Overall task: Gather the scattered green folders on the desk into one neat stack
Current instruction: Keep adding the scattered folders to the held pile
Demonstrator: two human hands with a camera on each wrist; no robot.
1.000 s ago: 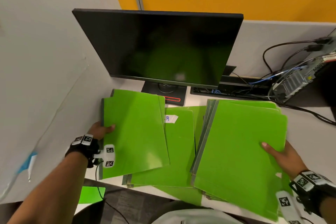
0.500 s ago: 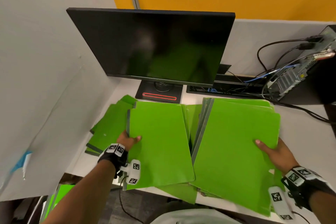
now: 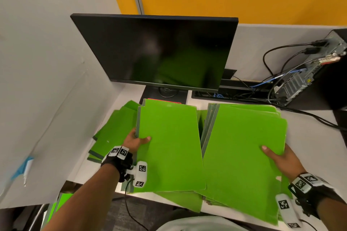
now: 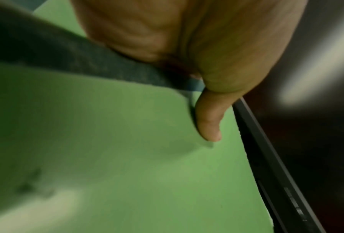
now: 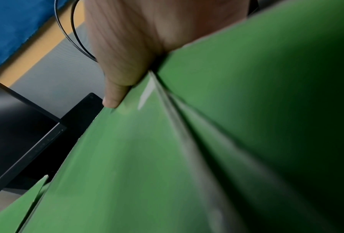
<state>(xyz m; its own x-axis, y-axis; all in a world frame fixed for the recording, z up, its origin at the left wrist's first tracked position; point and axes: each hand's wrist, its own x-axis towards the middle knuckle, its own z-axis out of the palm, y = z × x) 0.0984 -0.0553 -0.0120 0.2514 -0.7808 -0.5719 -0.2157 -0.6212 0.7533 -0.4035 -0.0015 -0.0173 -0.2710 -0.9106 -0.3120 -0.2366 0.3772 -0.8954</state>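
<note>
At the desk's front edge, below the monitor (image 3: 159, 50), two bundles lie side by side: the left hand (image 3: 136, 139) pinches the left folder bundle (image 3: 169, 146) by its nine o'clock edge, thumb on top, while the right hand (image 3: 279, 159) grips the right folder bundle (image 3: 242, 155) at its three o'clock edge — the merging step, by my reading. More loose folders (image 3: 112, 133) lie at nine o'clock. Next, one bundle should slide onto the other, edges squared — then the loose ones collected

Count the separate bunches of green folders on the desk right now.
3. One bunch held by the left hand, one held by the right hand, and one lying at far left. Loose folders underneath are partly hidden, so there may be more.
</note>
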